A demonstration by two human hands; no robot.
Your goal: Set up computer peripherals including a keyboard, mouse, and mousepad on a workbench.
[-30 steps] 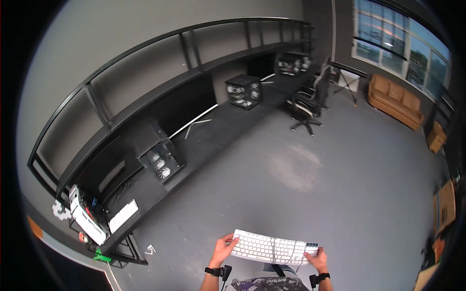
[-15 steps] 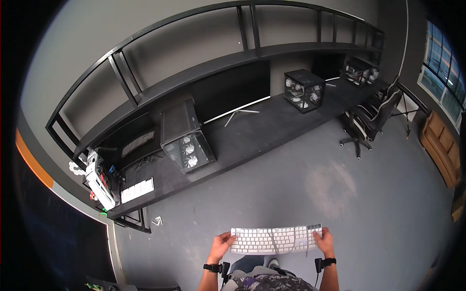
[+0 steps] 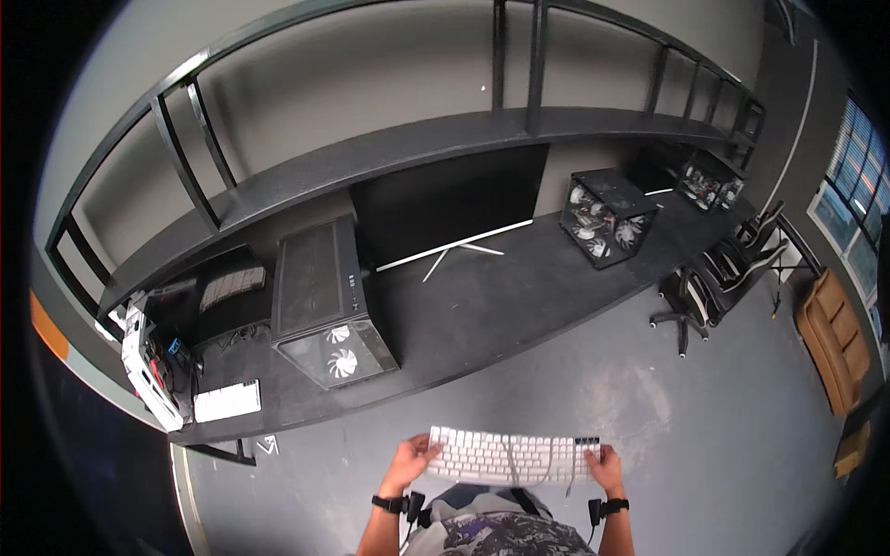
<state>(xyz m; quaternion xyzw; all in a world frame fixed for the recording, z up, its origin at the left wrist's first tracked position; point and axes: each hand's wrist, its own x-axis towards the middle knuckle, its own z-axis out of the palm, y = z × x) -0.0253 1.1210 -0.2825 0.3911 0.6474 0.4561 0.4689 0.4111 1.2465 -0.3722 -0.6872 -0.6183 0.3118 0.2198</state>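
A white full-size keyboard hangs level in front of my body, its keys facing up. My left hand grips its left end, the thumb on top. Around the right end, by a few dark keys, my right hand is closed in the same way. A thin grey cable lies looped across the keys. The undersides of both hands' fingers are hidden by the keyboard. Beyond it runs a long black desk, apart from the keyboard.
On the desk stand a large monitor, a black computer case, a glass-sided case, a white-edged case and another white keyboard. A black shelf overhangs them. An office chair and brown couch are at right.
The desk and its computers appear larger and nearer as my view moves forward. My hands keep hold of the keyboard, which sits slightly further left in view.
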